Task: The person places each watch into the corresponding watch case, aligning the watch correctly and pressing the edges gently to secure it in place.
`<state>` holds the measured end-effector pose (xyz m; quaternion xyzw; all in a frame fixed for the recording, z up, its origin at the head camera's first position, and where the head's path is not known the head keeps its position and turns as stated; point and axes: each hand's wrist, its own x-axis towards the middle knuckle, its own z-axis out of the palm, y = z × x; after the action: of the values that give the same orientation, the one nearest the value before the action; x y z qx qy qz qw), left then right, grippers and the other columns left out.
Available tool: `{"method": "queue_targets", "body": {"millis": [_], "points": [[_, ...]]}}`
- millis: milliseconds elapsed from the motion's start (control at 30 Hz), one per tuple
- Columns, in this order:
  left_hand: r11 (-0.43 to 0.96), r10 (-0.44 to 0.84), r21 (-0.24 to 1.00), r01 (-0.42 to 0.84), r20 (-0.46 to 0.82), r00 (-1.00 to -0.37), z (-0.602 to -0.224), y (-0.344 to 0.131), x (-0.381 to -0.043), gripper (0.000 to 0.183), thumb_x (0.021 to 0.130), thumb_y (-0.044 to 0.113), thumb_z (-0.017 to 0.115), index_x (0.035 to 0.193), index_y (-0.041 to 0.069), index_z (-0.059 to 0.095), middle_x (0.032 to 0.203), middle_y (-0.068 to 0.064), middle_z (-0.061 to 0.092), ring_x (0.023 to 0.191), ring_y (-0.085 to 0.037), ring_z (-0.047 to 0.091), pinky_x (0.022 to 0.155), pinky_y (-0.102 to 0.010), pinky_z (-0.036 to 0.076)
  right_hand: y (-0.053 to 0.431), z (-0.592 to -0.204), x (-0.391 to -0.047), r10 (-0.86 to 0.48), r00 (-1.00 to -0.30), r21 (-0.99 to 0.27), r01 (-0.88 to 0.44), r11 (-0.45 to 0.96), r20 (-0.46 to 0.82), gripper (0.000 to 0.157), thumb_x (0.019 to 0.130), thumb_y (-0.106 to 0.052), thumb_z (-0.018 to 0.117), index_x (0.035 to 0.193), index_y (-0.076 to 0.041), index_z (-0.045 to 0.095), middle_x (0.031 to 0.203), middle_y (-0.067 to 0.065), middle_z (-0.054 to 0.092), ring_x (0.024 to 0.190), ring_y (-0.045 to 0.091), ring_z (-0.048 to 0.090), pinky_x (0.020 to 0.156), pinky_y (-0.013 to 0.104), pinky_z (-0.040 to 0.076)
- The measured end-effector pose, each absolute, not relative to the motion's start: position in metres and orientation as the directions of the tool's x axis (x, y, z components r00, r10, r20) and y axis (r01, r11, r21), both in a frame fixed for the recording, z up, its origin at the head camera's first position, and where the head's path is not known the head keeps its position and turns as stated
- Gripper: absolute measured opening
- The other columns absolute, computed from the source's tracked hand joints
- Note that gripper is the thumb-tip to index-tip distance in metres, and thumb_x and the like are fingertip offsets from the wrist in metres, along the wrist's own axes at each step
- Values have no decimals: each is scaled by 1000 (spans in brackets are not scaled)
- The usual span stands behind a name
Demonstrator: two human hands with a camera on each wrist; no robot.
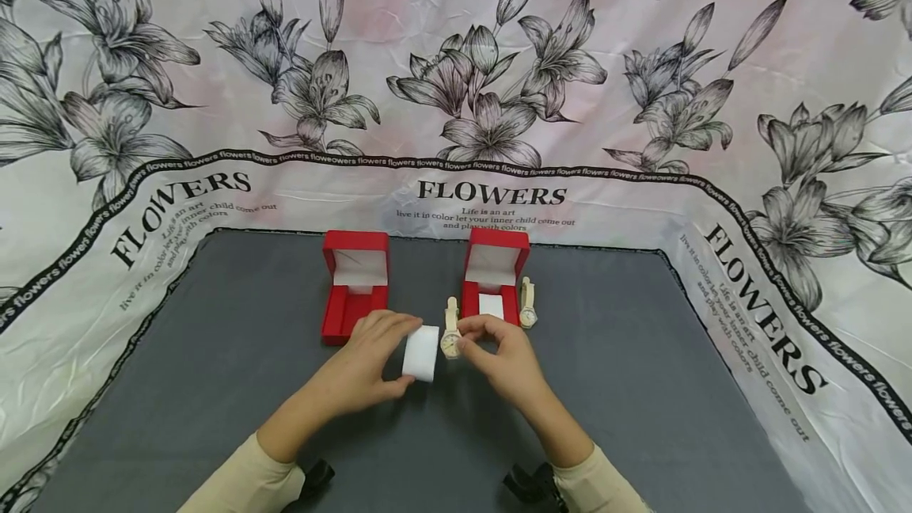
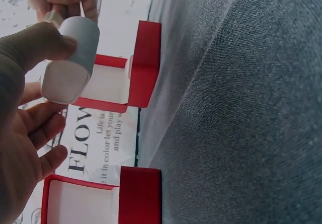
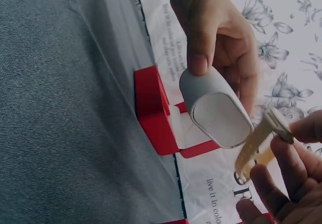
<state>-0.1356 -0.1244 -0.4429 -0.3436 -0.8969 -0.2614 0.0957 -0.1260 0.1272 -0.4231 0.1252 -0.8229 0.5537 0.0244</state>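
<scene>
While the left hand [image 1: 366,366] is pinching a white watch cushion [image 1: 420,355] between thumb and fingers, the right hand [image 1: 506,359] is pinching a cream-strapped wristwatch [image 1: 450,343] at its round case. Both things are hovering over the dark gray tablecloth [image 1: 613,386], with the wristwatch hanging just to the right of the cushion. In the right wrist view, its strap is curving down beside the cushion's flat, rounded end, and the other fingers of the right hand are spreading loosely beneath it.

Behind the left hand, a red watch box [image 1: 333,323] is standing with its lid raised, showing a pale lid lining and a red inside. Behind the right hand, a second red box [image 1: 499,238] is also standing open — this one is holding another white cushion [image 1: 491,305]. A second cream-strapped watch [image 1: 527,317] is lying just beside that box, on its right. Beyond the boxes, a white cloth [image 1: 342,204] printed with lilies and the word "FLOWERS" is rising at the back — a black lettered band is running across it.
</scene>
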Motion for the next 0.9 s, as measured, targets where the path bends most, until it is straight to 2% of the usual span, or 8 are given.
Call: {"method": "queue_targets", "body": {"millis": [133, 267, 400, 767, 900], "points": [[625, 564, 433, 649, 324, -759, -444, -124, -136, 79, 75, 25, 91, 143, 9, 55, 139, -3, 58, 128, -21, 47, 107, -49, 43, 126, -425, -126, -228, -960, -905, -237, 354, 163, 19, 93, -8, 73, 110, -15, 76, 90, -1, 69, 89, 15, 64, 90, 41, 53], [618, 569, 460, 638, 298, -766, -447, -123, -137, 80, 76, 27, 91, 144, 10, 52, 139, -3, 58, 129, -21, 47, 109, -49, 42, 125, -426, -125, -248, -957, -907, -232, 352, 149, 18, 93, -8, 73, 109, -17, 76, 91, -2, 70, 89, 16, 64, 88, 37, 54], [603, 555, 486, 632, 313, -771, -449, -125, -137, 79, 75, 25, 92, 143, 10, 54, 138, -2, 59, 128, -19, 48, 107, -49, 44, 124, -427, -127, -284, -949, -905, -239, 352, 140, 18, 93, -9, 73, 110, -14, 76, 93, 0, 71, 89, 16, 64, 83, 32, 55], [558, 590, 467, 686, 358, -724, -449, -125, -143, 75, 77, 23, 90, 141, 10, 55, 139, -1, 59, 128, -19, 48, 108, -49, 42, 121, -432, -131, -279, -951, -907, -232, 352, 135, 21, 94, -11, 73, 115, -8, 75, 97, 4, 72, 94, 17, 65, 87, 30, 54], [567, 584, 455, 687, 366, -725, -451, -126, -143, 75, 75, 24, 91, 140, 10, 56, 138, -1, 60, 127, -18, 49, 107, -48, 42, 120, -433, -133, -286, -949, -907, -233, 352, 133, 19, 94, -11, 73, 113, -8, 75, 96, 4, 72, 91, 17, 65, 81, 31, 55]]}}
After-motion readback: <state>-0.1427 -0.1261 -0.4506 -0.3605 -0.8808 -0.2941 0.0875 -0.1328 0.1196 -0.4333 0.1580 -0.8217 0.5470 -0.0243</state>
